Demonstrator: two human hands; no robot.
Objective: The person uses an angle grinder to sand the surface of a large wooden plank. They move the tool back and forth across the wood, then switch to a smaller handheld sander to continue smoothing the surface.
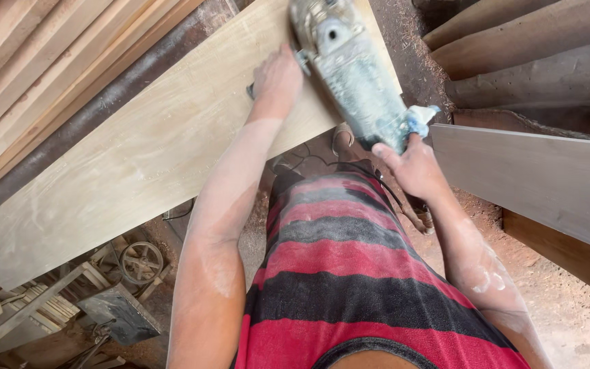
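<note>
A dusty grey angle grinder [353,72] lies over the near edge of a long pale wooden board [138,157]. My right hand [411,164] grips the rear of the grinder's body, next to a bit of blue and white wrapping. My left hand [278,78] is closed around the side handle at the tool's head, resting on the board. The disc itself is blurred at the top of the view. Both forearms are coated in pale dust.
Stacked planks [42,75] lie beyond the board at the upper left. A grey board [541,178] juts in from the right, with darker timbers [527,61] above it. Below the board sit a metal wheel [141,263] and scrap pieces. Sawdust covers the earth floor [568,307].
</note>
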